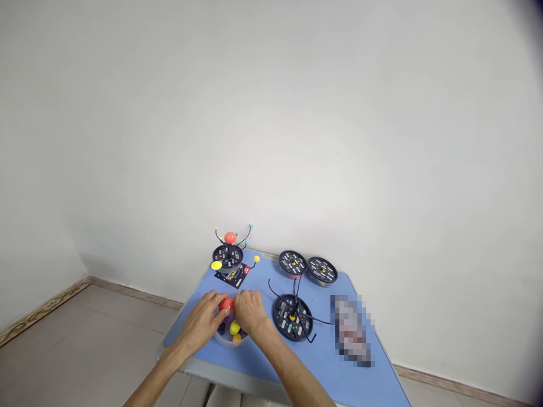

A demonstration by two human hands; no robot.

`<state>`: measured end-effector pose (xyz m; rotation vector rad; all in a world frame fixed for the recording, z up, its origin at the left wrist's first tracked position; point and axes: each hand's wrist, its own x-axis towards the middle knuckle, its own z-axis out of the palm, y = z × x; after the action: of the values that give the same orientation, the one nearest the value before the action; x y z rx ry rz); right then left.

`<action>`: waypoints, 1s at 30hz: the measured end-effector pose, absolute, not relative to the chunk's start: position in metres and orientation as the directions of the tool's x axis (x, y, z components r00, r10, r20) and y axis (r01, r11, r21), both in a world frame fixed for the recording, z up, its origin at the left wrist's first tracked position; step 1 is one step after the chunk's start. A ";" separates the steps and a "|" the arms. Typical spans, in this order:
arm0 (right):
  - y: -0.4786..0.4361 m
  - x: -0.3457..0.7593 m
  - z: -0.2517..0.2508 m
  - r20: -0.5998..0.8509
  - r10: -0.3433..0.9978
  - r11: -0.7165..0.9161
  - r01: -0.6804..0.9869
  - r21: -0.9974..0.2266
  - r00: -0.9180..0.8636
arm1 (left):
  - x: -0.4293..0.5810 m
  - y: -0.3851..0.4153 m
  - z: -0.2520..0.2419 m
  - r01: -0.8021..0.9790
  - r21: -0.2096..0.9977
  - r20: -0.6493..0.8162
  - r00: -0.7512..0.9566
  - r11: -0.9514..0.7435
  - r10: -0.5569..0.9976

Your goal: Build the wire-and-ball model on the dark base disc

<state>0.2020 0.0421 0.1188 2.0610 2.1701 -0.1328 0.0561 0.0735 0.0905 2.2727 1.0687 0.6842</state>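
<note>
Above a clear plastic bowl (230, 342), my left hand (204, 317) is closed on a shiny red ball (227, 306), thumb and fingers round its side. My right hand (251, 310) is at the ball's right with its fingers curled in; what they grip, if anything, is hidden. Inside the bowl lie a yellow piece (235, 327), an orange piece (237, 337) and some dark small parts (221, 328). To the right stands a round black base (292, 327) with labels on top and several bent black rods rising from its middle post.
At the back left stands an assembled planet model (229, 254) with coloured balls on rods, over a dark printed card (234, 277). Two lidded round containers (292, 262) (322, 270) sit at the back right. A blurred-out object (352, 330) lies on the blue table (322, 362).
</note>
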 end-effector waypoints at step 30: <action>0.029 0.237 0.112 0.105 0.983 -0.059 0.807 -0.588 0.148 | 0.039 0.069 0.105 -0.209 0.971 0.002 0.494 0.116 0.869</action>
<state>0.2366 0.0288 0.1117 2.7102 2.4148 -0.6303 0.0394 0.0686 0.1054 1.1982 0.6946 0.8901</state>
